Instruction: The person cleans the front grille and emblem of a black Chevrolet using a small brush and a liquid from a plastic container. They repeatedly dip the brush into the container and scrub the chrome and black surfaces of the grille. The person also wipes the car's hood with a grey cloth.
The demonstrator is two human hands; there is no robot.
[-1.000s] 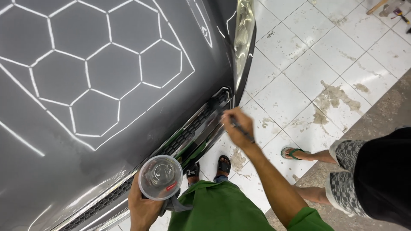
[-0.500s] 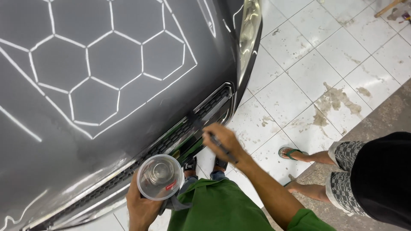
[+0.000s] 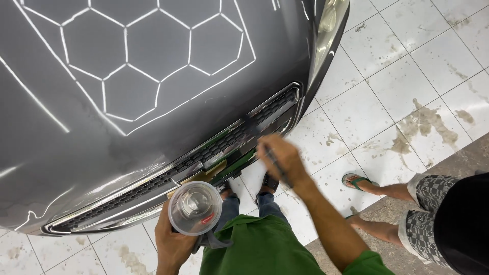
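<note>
My right hand grips a thin dark brush at the chrome-trimmed black grille on the grey car's front edge; left hand clasps a clear plastic cup below. Short, light strokes, cup level, I judge.

Our right hand and its thin dark brush blur beside the grey car's chrome grille. The bystander in patterned shorts, right of that grille, is cut by the frame edge.
</note>
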